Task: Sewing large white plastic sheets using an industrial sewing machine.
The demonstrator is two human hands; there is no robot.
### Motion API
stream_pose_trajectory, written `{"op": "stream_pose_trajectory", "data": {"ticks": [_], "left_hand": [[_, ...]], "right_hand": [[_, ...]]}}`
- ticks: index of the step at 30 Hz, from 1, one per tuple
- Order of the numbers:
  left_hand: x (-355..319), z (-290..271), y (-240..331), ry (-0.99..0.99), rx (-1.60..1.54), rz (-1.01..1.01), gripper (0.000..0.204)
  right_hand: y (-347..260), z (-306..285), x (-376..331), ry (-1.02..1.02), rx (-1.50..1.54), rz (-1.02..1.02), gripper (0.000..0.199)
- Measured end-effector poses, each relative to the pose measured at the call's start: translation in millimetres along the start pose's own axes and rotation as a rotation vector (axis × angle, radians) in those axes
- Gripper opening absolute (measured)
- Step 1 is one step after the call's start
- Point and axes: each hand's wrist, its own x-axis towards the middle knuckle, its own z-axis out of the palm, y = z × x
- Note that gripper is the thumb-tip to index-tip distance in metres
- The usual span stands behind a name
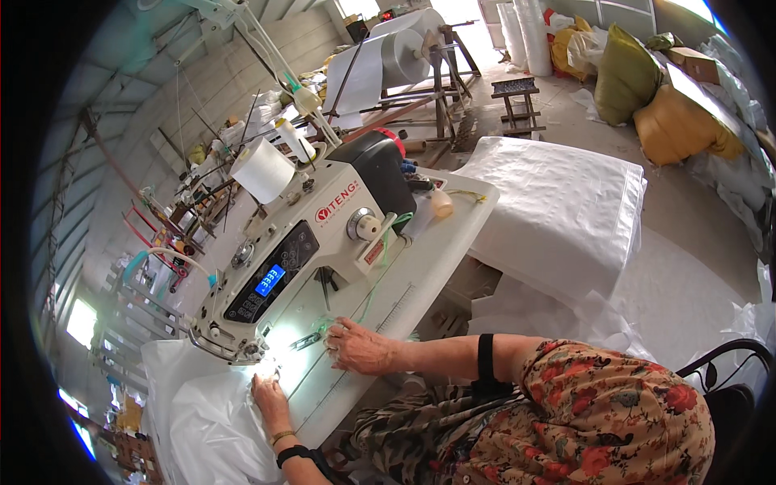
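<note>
A white industrial sewing machine [299, 250] with a dark control panel and a blue display stands on a white table [436, 242]. My left hand [269, 398] lies flat on white woven fabric [206, 420] just in front of the brightly lit needle area. My right hand [360, 347] rests on the table bed to the right of the needle, fingers curled and pressing down on the fabric edge. Whether the fingers pinch the fabric is hidden by glare.
A thick stack of white woven sacks [562, 206] lies to the right of the table. A large white thread cone [263, 170] stands behind the machine. Yellow and green filled bags [655, 105] sit at the far right; a fabric roll on a wooden stand [404, 56] at the back.
</note>
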Motion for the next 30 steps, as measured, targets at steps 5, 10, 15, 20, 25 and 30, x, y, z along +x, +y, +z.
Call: {"op": "stream_pose_trajectory", "data": {"ticks": [5, 10, 15, 20, 25, 30], "left_hand": [[0, 5, -4, -0.003, -0.031, -0.022, 0.024], [-1, 6, -3, -0.016, -0.031, -0.037, 0.024], [0, -6, 2, -0.082, -0.064, -0.019, 0.025], [-13, -19, 11, -0.029, -0.017, 0.089, 0.028], [-42, -33, 34, 0.016, -0.108, 0.015, 0.033], [-77, -63, 85, -0.007, -0.246, -0.008, 0.034]], "right_hand": [[2, 3, 0, 0.001, 0.021, 0.004, 0.028], [3, 7, 0, 0.021, 0.004, -0.005, 0.026], [3, 9, 1, 0.019, -0.032, 0.004, 0.027], [4, 12, 1, -0.004, 0.017, 0.039, 0.026], [4, 17, 0, 0.027, 0.023, 0.042, 0.027], [5, 19, -1, 0.102, 0.014, 0.02, 0.023]]}}
